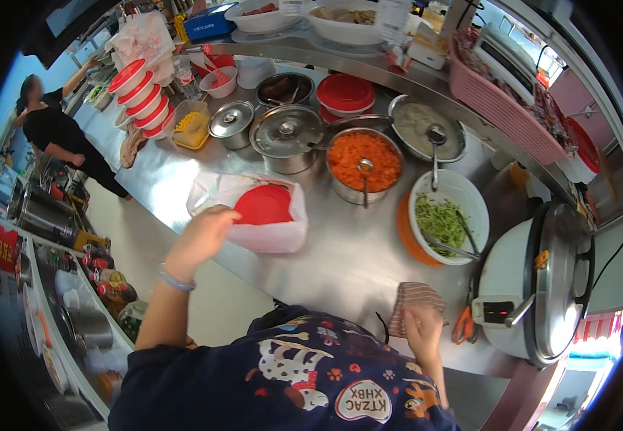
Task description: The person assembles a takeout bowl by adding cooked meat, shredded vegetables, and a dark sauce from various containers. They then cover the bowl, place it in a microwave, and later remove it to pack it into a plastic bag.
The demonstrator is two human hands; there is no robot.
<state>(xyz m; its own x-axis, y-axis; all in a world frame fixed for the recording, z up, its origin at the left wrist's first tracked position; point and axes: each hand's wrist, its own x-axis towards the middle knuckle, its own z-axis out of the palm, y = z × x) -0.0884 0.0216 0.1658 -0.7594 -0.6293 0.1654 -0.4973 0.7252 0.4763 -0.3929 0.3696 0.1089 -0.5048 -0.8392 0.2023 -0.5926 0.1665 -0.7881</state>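
A left hand point(202, 233) gripped a thin plastic bag point(254, 212) around a red-lidded container point(263, 205) on the steel counter point(340, 251); light, slippery, best held by its rim; the right hand point(423, 332) clutched a striped cloth point(413, 302)

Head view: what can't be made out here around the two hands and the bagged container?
- Red-lidded container: contents hidden by its lid and the white plastic bag.
- Left hand: fingertips lie against the bag, grip unclear.
- Right hand: rests on a striped cloth; palm hidden, grip unclear.
- Lidded steel pots: lids hide the contents.
- Rice cooker: blurred and warped near the rim.
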